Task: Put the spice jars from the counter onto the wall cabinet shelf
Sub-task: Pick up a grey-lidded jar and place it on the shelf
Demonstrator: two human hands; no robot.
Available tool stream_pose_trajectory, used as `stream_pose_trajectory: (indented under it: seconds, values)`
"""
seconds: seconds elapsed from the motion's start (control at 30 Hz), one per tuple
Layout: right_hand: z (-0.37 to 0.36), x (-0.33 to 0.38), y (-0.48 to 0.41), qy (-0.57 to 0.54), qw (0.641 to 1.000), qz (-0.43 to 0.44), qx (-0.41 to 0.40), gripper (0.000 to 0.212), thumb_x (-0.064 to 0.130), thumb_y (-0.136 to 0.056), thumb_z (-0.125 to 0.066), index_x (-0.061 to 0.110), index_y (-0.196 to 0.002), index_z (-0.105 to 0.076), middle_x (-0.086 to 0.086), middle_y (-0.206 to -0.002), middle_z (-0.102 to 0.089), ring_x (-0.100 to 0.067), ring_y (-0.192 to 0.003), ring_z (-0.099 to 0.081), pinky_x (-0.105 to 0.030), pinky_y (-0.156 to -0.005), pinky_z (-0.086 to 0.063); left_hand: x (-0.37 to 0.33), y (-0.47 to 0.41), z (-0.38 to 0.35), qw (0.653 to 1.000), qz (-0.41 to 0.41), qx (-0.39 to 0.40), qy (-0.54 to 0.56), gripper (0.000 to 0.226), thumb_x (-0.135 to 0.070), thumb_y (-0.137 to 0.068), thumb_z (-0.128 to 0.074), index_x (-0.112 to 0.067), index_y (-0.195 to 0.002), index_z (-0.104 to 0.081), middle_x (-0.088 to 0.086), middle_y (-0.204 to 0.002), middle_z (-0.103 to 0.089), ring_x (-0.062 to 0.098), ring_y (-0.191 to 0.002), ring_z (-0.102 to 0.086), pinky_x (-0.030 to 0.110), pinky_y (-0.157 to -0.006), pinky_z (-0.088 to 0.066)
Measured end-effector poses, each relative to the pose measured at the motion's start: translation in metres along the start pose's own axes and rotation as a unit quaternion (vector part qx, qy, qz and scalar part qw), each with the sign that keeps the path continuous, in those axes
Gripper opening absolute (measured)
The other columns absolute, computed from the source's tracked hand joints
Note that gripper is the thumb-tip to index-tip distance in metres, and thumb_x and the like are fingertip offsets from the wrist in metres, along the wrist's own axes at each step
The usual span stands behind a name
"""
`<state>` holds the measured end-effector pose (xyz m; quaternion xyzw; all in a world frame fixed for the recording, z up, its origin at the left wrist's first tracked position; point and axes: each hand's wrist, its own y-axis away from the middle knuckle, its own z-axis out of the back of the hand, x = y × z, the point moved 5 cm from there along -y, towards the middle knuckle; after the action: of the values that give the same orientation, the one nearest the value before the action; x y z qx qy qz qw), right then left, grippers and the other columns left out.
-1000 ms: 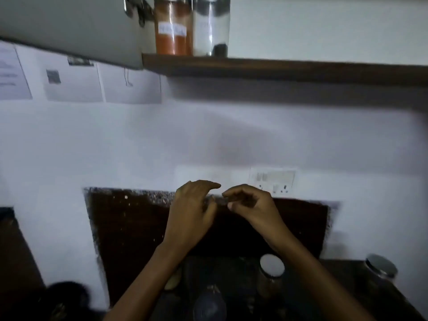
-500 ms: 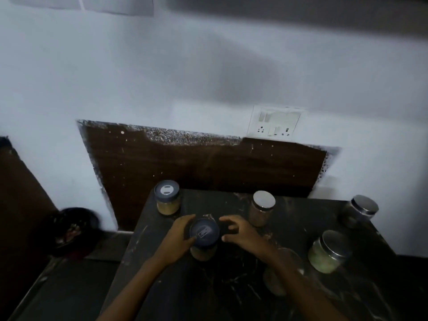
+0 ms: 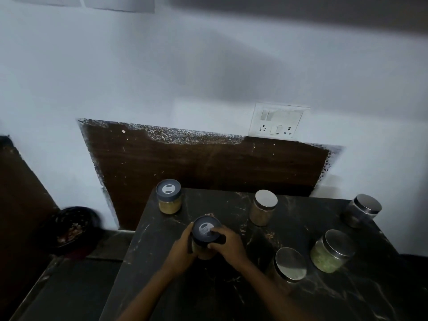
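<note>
A dark-lidded spice jar (image 3: 206, 230) stands near the front left of the dark marble counter (image 3: 231, 293). My left hand (image 3: 183, 249) grips its left side and my right hand (image 3: 228, 243) grips its right side, fingers curled round the lid edge. A second dark-lidded jar (image 3: 168, 196) of yellow spice stands at the back left. Several metal-lidded jars stand to the right: a tan one (image 3: 264, 206), a dark one (image 3: 363, 210), a green one (image 3: 331, 250) and a near one (image 3: 289, 265). The wall cabinet shelf is out of view.
A white switch and socket plate (image 3: 279, 120) sits on the wall above a brown backsplash panel (image 3: 208, 165). A dark bowl (image 3: 71, 230) lies on the lower ledge at the left, beside the counter's left edge.
The view dropped from the shelf to the counter. Both hands came down from the wall and closed round the dark-lidded jar in front.
</note>
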<state>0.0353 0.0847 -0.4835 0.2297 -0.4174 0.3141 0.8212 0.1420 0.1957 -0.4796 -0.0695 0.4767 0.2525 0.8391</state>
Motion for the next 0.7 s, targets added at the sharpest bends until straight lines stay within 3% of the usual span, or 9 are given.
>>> stream_pose_trajectory:
  seconds: [0.1,0.2,0.33,0.43,0.57,0.63,0.7]
  values:
    - [0.02,0.011,0.002,-0.011,0.999,0.028,-0.021,0.042,0.018,-0.076,-0.074,0.018,-0.117,-0.062,0.001,-0.126,-0.058,-0.01,-0.117,-0.051,-0.012,-0.093,-0.037,-0.012,-0.002,0.01,0.999,-0.033,-0.019,0.001,0.076,-0.007,-0.086,-0.062,-0.017,-0.147,-0.017,0.007,-0.146,-0.04,0.018,-0.134,-0.04,0.035,-0.109,-0.036]
    - [0.05,0.03,0.004,-0.024,0.997,0.062,-0.027,0.037,0.021,-0.078,-0.073,0.02,-0.114,-0.063,0.002,-0.123,-0.058,-0.007,-0.112,-0.052,-0.009,-0.085,-0.04,-0.028,-0.005,0.021,0.998,-0.034,-0.025,0.046,0.073,-0.008,-0.086,-0.061,-0.013,-0.147,-0.019,0.007,-0.14,-0.046,0.015,-0.124,-0.048,0.031,-0.102,-0.043]
    - [0.089,0.061,0.012,-0.042,0.994,0.095,-0.025,0.03,0.025,-0.079,-0.072,0.026,-0.108,-0.064,0.006,-0.113,-0.062,-0.008,-0.102,-0.06,-0.014,-0.08,-0.05,-0.061,-0.006,0.032,0.989,-0.051,-0.042,0.132,0.064,-0.018,-0.088,-0.061,-0.016,-0.144,-0.028,0.001,-0.129,-0.049,0.001,-0.098,-0.057,0.014,-0.076,-0.05]
    - [0.114,0.083,0.017,-0.067,0.991,0.106,-0.042,0.027,0.022,-0.079,-0.073,0.019,-0.105,-0.068,-0.004,-0.105,-0.068,-0.021,-0.093,-0.064,-0.031,-0.081,-0.055,-0.084,-0.004,0.04,0.976,-0.059,-0.047,0.203,0.055,-0.025,-0.09,-0.057,-0.022,-0.14,-0.035,-0.013,-0.114,-0.051,-0.003,-0.091,-0.058,0.008,-0.064,-0.049]
    - [0.138,0.112,0.025,-0.12,0.984,0.126,-0.03,0.021,0.012,-0.081,-0.07,0.015,-0.101,-0.066,0.007,-0.095,-0.064,0.003,-0.081,-0.063,-0.016,-0.062,-0.053,-0.11,0.004,0.043,0.959,-0.068,0.005,0.276,0.045,-0.04,-0.085,-0.049,-0.035,-0.128,-0.036,-0.018,-0.112,-0.049,0.0,-0.099,-0.055,0.017,-0.072,-0.051]
    - [0.147,0.121,0.029,-0.145,0.981,0.123,-0.029,0.02,0.014,-0.082,-0.068,0.015,-0.102,-0.065,0.004,-0.094,-0.064,0.003,-0.075,-0.064,-0.016,-0.058,-0.052,-0.119,0.009,0.04,0.953,-0.079,0.042,0.291,0.048,-0.047,-0.082,-0.043,-0.035,-0.128,-0.037,-0.01,-0.122,-0.049,0.009,-0.109,-0.054,0.024,-0.081,-0.05]
    - [0.153,0.128,0.033,-0.157,0.98,0.115,-0.037,0.02,0.019,-0.082,-0.068,0.018,-0.102,-0.065,0.0,-0.099,-0.065,-0.004,-0.079,-0.064,-0.019,-0.058,-0.054,-0.127,0.013,0.036,0.947,-0.093,0.074,0.298,0.056,-0.05,-0.082,-0.037,-0.031,-0.135,-0.034,-0.004,-0.128,-0.048,0.014,-0.114,-0.054,0.024,-0.079,-0.054]
